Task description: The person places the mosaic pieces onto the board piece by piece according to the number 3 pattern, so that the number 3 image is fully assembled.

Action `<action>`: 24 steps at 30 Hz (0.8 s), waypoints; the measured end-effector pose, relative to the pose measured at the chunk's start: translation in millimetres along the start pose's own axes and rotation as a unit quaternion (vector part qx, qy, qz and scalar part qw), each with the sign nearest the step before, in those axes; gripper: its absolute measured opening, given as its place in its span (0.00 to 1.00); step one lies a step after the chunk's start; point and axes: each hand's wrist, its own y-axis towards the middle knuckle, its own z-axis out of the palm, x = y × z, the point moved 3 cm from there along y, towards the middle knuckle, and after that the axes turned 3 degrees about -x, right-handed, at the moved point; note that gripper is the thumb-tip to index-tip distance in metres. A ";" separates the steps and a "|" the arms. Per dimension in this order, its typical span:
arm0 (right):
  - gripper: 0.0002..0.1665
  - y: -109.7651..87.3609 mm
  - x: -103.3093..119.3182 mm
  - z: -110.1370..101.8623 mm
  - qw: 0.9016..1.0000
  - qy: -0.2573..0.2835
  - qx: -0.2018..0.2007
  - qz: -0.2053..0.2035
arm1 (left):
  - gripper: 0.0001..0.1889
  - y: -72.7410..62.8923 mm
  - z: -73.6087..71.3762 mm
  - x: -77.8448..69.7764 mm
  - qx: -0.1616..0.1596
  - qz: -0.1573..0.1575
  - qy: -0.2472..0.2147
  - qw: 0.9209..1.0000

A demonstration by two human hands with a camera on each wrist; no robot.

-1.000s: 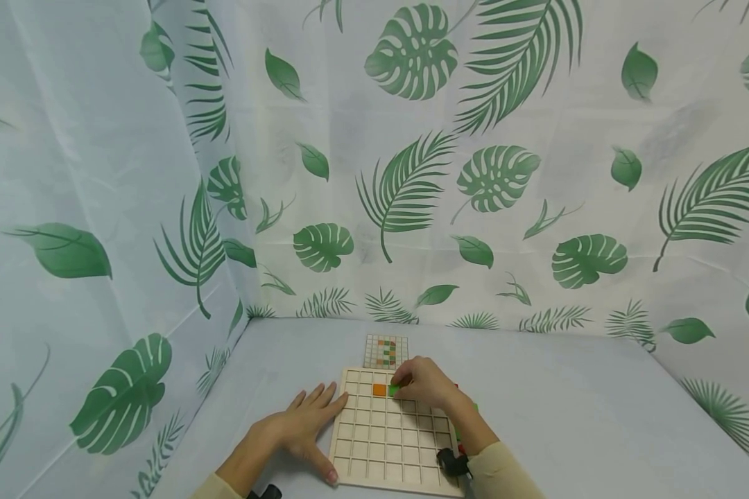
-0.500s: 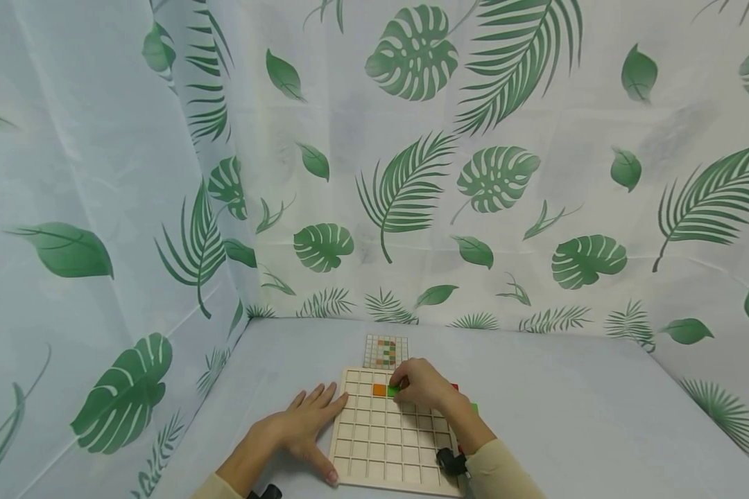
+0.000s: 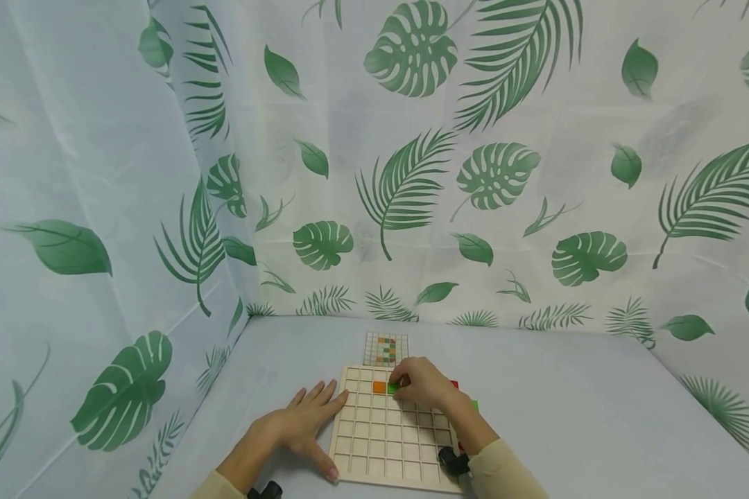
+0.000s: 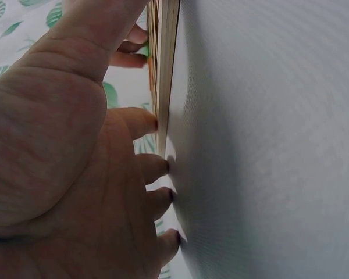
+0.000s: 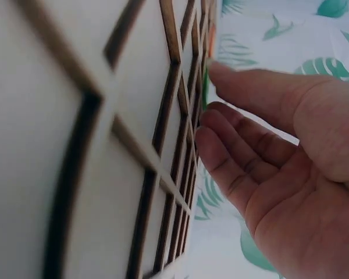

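Observation:
A square wooden grid board (image 3: pixel 377 433) lies on the table in the head view. An orange tile (image 3: pixel 379 387) sits in one of its cells near the far edge. Just right of that is a green tile (image 3: pixel 392 389), which my right hand (image 3: pixel 426 382) pinches at the board; its fingers partly cover it. In the right wrist view the green tile (image 5: pixel 206 84) shows as a thin edge beside the thumb tip. My left hand (image 3: pixel 299 423) is spread along the board's left side, thumb at the near corner. The left wrist view has its fingertips down on the table surface (image 4: pixel 279 145).
Behind the board lies a small card (image 3: pixel 385 348) printed with a coloured grid pattern. A red piece (image 3: pixel 454 384) and a green piece (image 3: pixel 474 405) show beyond the board's right edge, partly hidden by the right arm. Leaf-printed cloth (image 3: pixel 412 187) hangs behind and at the left.

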 end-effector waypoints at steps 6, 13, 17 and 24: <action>0.15 -13.4 -8.7 -12.3 0.999 0.026 -0.014 0.022 | 0.73 -3.6 -0.7 0.3 -0.002 -0.001 -0.002 1.000; 0.18 -35.4 -25.4 -42.6 0.998 0.026 -0.049 0.040 | 0.73 -1.7 0.0 -1.3 -0.001 -0.004 -0.006 1.000; 0.16 -48.8 -38.1 -58.1 0.995 0.015 -0.060 0.083 | 0.73 0.3 2.3 -0.4 -0.004 -0.006 0.001 1.000; 0.15 -60.4 -55.8 -71.6 0.993 0.011 -0.053 0.106 | 0.73 -0.9 2.1 -0.5 -0.005 -0.004 -0.001 1.000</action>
